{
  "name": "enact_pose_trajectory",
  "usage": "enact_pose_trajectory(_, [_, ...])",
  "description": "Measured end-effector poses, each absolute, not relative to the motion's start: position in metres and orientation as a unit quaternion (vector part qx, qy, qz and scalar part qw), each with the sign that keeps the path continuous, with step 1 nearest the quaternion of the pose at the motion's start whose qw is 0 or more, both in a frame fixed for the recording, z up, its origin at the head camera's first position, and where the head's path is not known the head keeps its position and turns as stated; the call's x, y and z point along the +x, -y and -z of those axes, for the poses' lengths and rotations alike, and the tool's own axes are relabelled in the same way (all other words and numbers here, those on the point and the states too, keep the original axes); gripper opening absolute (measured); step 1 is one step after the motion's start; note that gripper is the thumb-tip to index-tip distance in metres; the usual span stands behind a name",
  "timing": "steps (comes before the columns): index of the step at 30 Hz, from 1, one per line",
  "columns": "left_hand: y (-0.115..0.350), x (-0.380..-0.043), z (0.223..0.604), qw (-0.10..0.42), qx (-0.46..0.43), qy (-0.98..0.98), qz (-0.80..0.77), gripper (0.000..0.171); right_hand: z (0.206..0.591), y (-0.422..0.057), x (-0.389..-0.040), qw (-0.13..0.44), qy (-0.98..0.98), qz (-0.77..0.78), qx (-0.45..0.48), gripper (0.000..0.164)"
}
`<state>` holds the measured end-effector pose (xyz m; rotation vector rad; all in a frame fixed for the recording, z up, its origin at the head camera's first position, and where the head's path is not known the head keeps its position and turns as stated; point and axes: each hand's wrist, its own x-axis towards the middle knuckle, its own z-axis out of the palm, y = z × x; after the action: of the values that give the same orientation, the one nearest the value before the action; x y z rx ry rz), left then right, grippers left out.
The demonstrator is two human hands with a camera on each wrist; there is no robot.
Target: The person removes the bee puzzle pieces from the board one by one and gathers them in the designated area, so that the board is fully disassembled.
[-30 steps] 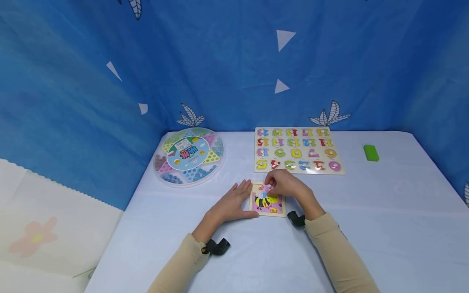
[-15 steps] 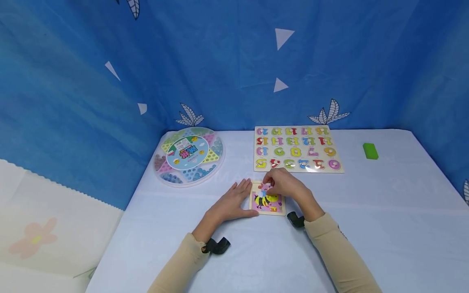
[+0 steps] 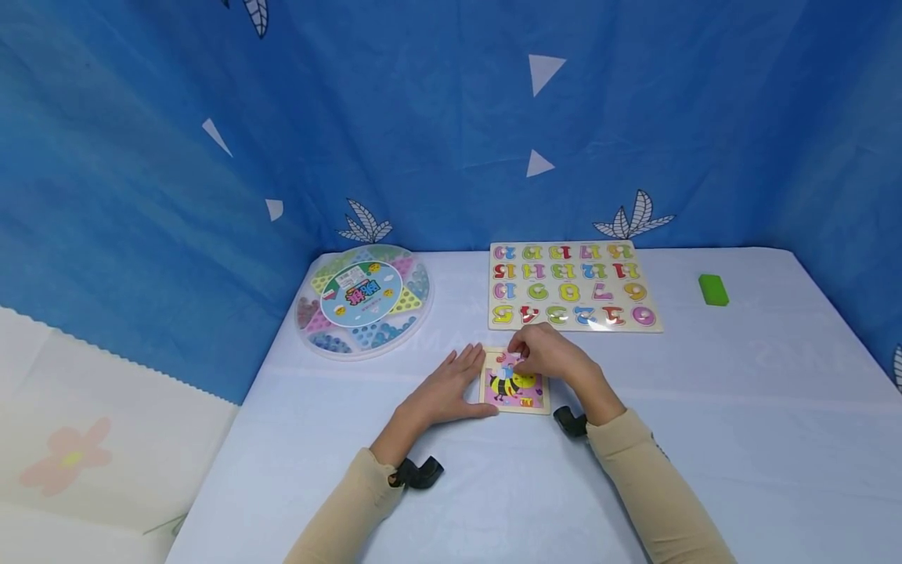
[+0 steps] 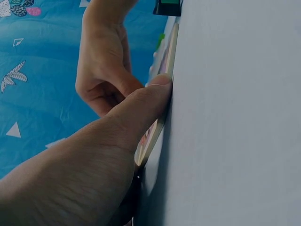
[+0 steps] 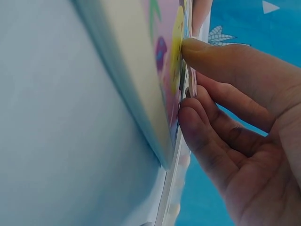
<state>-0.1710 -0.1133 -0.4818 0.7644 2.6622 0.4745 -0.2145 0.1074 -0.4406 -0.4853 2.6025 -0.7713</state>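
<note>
A small square wooden bee puzzle (image 3: 506,387) in a pale frame lies flat on the table in the head view. My left hand (image 3: 447,390) rests against its left side with fingers extended, and the thumb touches the near edge of the frame. Over the puzzle's far part, my right hand (image 3: 557,357) pinches a thin puzzle piece (image 5: 193,84) between thumb and fingers. In the right wrist view the piece is tilted up off the picture, and other fingertips touch the puzzle. The right fingers hide part of the puzzle's far right corner in the head view.
Beyond the puzzle lies a number board (image 3: 574,287) with colourful numerals. A round Chinese checkers box (image 3: 362,301) sits at the far left, and a green block (image 3: 714,290) at the far right. Blue curtain (image 3: 437,133) hangs behind the white table (image 3: 493,493).
Both hands stay almost in place. The right fingers shift only slightly with the puzzle piece over the puzzle's far part; the head view has tilted a little.
</note>
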Motion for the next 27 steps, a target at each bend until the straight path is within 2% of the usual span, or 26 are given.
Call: enact_pose_trajectory(27, [0.113,-0.168,0.477,0.155,0.273,-0.936,-0.159,0.099,0.431,-0.125,-0.211,0.165,-0.92,0.297,-0.197,0.029])
